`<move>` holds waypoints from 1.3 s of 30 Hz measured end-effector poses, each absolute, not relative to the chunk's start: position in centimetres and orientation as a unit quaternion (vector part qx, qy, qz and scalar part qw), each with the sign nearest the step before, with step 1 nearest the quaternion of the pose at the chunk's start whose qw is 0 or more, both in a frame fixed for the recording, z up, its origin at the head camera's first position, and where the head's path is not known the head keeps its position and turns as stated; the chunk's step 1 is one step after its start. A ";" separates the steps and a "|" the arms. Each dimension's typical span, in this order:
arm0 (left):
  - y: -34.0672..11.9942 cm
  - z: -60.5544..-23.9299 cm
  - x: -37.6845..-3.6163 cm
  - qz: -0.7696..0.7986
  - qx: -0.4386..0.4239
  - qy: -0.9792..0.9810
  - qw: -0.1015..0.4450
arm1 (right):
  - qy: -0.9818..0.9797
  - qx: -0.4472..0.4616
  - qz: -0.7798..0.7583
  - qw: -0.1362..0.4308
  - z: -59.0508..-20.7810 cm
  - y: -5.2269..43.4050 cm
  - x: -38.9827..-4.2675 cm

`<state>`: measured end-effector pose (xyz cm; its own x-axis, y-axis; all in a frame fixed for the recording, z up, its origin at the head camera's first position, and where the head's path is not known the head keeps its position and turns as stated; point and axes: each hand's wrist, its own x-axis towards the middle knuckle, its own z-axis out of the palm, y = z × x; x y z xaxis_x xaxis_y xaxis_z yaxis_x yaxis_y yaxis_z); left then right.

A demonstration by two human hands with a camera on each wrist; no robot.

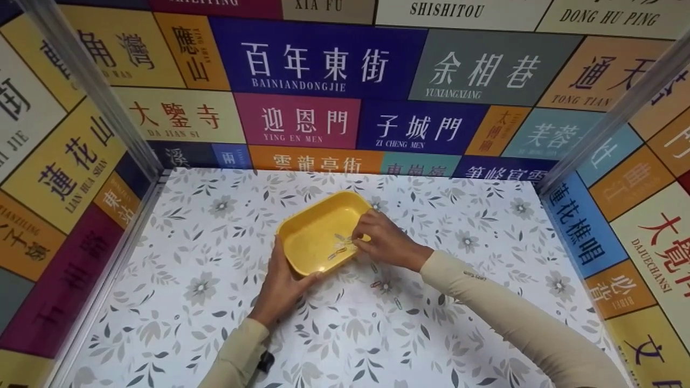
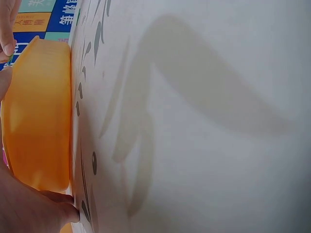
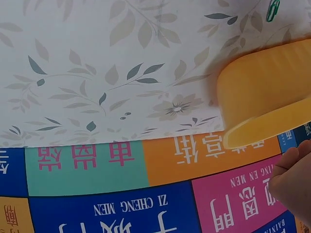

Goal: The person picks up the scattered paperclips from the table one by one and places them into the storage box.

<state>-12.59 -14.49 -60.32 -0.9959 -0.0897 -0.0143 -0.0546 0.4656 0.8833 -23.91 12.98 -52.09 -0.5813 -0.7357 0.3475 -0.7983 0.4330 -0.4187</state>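
A yellow plastic tray point(image 1: 310, 231) stands on the patterned tabletop, with several paper clips point(image 1: 338, 252) inside near its right end. My left hand point(image 1: 283, 288) grips its near-left corner, thumb along the near side and fingers against the left side. Over the tray's right end, my right hand point(image 1: 389, 240) pinches a small green paper clip point(image 2: 10, 59) between thumb and finger; the left wrist view shows just its edge. On the tabletop right of the tray lie a red paper clip point(image 1: 376, 284) and a green paper clip point(image 1: 398, 303), with another clip closer to the tray.
The white tabletop point(image 1: 178, 323) has a grey leaf and flower print. Walls point(image 1: 318, 59) covered in coloured Chinese sign panels rise behind it and at both sides. Metal posts point(image 1: 102, 91) stand at the back corners.
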 end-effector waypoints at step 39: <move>-14.7 -60.2 -12.4 -0.513 0.047 -0.857 0.004 | -0.891 0.372 0.246 -0.087 -52.4 10.7 -29.2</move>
